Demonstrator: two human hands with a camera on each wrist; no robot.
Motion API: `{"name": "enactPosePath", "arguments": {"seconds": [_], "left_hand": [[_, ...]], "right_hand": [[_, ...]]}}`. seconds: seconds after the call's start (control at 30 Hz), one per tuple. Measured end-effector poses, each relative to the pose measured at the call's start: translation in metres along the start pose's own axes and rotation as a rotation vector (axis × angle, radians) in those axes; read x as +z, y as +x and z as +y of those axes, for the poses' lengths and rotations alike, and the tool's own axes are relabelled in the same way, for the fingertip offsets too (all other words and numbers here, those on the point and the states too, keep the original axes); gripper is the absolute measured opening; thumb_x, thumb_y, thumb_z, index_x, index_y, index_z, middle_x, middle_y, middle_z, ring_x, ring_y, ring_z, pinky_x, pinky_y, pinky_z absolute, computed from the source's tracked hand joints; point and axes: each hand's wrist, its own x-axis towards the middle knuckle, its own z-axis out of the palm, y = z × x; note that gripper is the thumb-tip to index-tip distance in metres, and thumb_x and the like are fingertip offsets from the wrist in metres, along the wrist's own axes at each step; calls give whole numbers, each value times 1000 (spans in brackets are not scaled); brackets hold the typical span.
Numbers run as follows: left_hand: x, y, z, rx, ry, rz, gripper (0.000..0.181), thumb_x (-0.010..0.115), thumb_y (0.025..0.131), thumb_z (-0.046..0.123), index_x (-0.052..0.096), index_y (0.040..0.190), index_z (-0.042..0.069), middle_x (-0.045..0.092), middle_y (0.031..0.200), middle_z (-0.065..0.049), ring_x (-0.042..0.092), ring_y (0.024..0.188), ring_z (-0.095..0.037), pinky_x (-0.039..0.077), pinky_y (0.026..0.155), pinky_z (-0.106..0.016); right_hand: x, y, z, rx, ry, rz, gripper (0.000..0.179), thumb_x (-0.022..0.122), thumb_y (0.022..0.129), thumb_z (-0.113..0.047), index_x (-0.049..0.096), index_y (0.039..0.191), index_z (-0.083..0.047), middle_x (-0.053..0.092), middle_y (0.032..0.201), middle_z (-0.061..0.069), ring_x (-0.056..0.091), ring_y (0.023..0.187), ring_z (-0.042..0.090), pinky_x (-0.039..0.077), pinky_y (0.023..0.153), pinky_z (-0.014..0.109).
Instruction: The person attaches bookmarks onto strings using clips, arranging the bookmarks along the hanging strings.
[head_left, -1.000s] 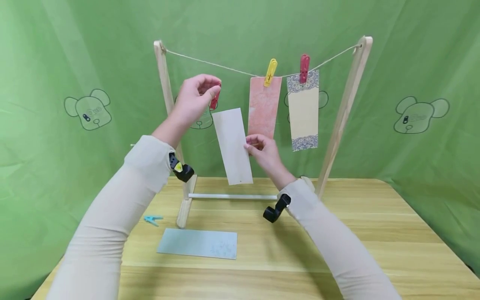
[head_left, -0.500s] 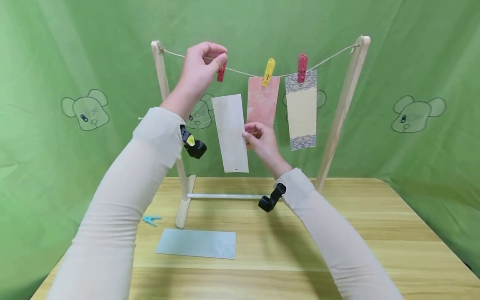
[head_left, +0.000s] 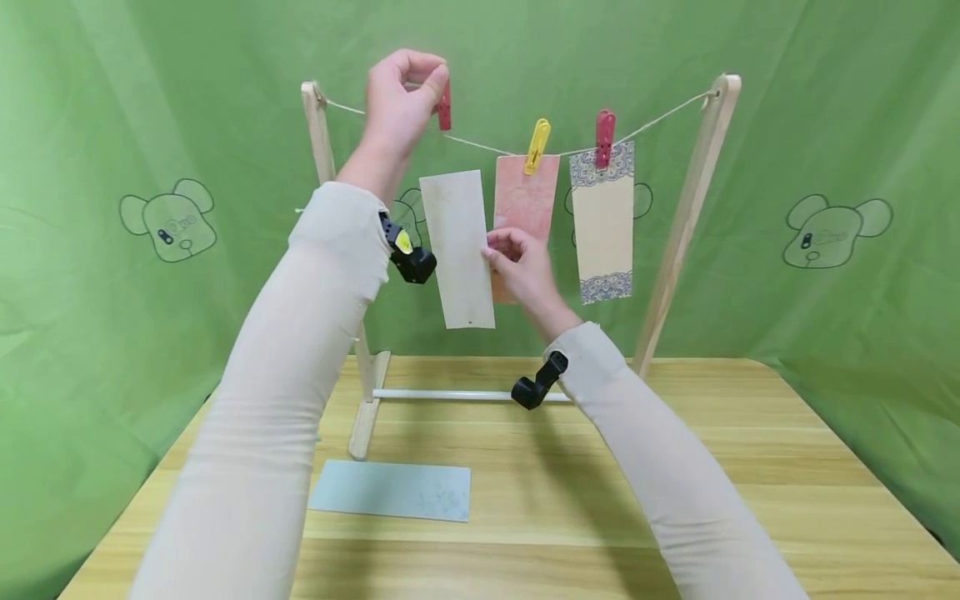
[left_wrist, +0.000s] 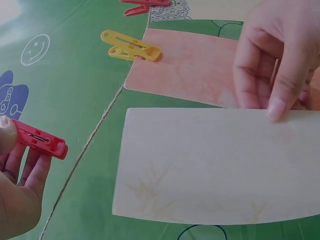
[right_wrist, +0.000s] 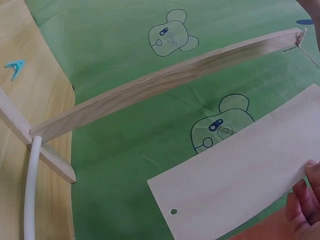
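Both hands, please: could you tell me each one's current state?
Left hand: holding a red clothespin.
Right hand: pinching a white card by its edge.

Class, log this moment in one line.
left hand: pinches red clothespin | right hand: holds white card by long edge | white card: unclipped

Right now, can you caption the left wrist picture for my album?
Left grip pinches a red clothespin, right grip holds a pale card, beside a pink card clipped to the string.

Head view: the right hand [head_left: 527, 265] hides part of the pink card [head_left: 527, 193]; the left hand [head_left: 397, 104] covers a stretch of cord [head_left: 480, 146]; the lower edge crops both sleeves [head_left: 277, 375]. Left wrist view: the white card [left_wrist: 210, 165] is cut off at right.
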Motion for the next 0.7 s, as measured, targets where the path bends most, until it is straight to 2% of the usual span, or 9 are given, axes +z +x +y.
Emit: {"name": "enactPosePath", "arguments": {"seconds": [0.1, 0.3, 0.37, 0.53, 0.7], "left_hand": [[3, -1, -1, -15, -11, -1, 10, 62, 89, 5, 63, 99, 3, 60, 91, -5, 57, 79, -12, 51, 78, -19], [7, -2, -1, -43, -4, -18, 9, 61, 90, 6, 64, 98, 5, 60, 93, -5, 56, 80, -12, 52, 76, -17], [8, -1, -1, -37, 3, -13, 8, 61, 90, 6, 64, 98, 5, 60, 93, -5, 56, 80, -13, 51, 77, -17], [8, 2, -6, -36, 90, 17, 8, 62, 90, 8, 65, 98, 8, 61, 92, -2, 56, 83, -11, 47, 79, -17], [9, 2, -11, -47, 153, 13, 9, 62, 90, 11, 65, 99, 9, 61, 90, -1, 57, 84, -11, 47, 79, -19]], "right_hand": [[-1, 6, 3, 12, 12, 6, 23, 61, 88, 1, 60, 110, 8, 60, 95, 12, 52, 78, 11, 47, 71, 18], [-2, 8, 1, 27, 37, 8, 23, 61, 89, 1, 59, 110, 8, 60, 95, 10, 53, 78, 12, 51, 78, 32], [-1, 8, 0, 17, 35, 10, 23, 62, 88, 0, 60, 110, 8, 60, 94, 9, 53, 78, 10, 51, 77, 29], [0, 7, 0, -13, 11, 18, 22, 62, 88, -1, 60, 108, 7, 61, 95, 12, 53, 78, 10, 48, 70, 18], [2, 7, 3, -13, 12, 25, 21, 62, 88, -1, 60, 108, 7, 61, 93, 10, 53, 77, 11, 48, 69, 18]]}}
